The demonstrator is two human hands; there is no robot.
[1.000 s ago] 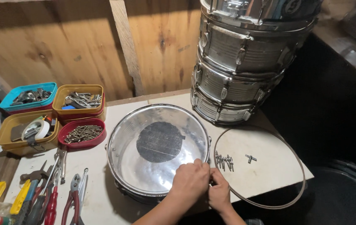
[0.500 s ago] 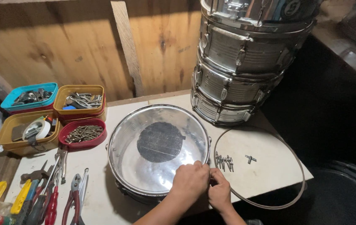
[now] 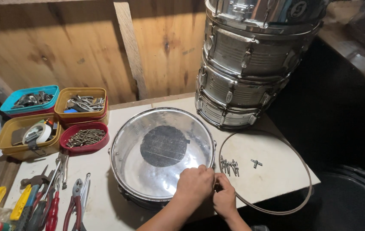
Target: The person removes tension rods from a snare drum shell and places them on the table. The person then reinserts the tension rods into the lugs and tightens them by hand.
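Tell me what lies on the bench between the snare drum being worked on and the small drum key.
In the head view, a row of tension rods lies between the snare drum and the drum key, inside the loose hoop. The right hand is just below them.

both hands (image 3: 210, 190) at snare drum (image 3: 162, 154) rim, perhaps gripping a lug

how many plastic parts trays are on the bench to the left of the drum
4, in a two-by-two cluster: teal tray back left, yellow tray back right, yellow tray with tape front left, red tray of screws front right. More may lie beyond the left edge.
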